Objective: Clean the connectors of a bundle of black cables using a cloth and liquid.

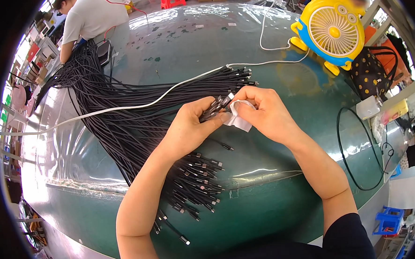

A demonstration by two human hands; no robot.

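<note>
My left hand (191, 125) is closed round a small bunch of black cables near their plug ends (220, 103). Thumb and fingers of my right hand (265, 114) pinch a white cloth (239, 118), which touches one of the metal-tipped plugs held by the left. A thick bundle of black cables (117, 103) runs from the far left across the table under my left hand. Some of its plug ends (240, 76) lie just beyond my hands. Many more loose plug ends (196, 177) fan out below my left forearm, nearer to me.
A white cord (168, 91) crosses over the bundle toward a yellow and blue fan (331, 31) at the far right. A black cable loop (342, 146) lies at the right on the green tabletop (267, 187). Another person (93, 18) leans on the table's far left.
</note>
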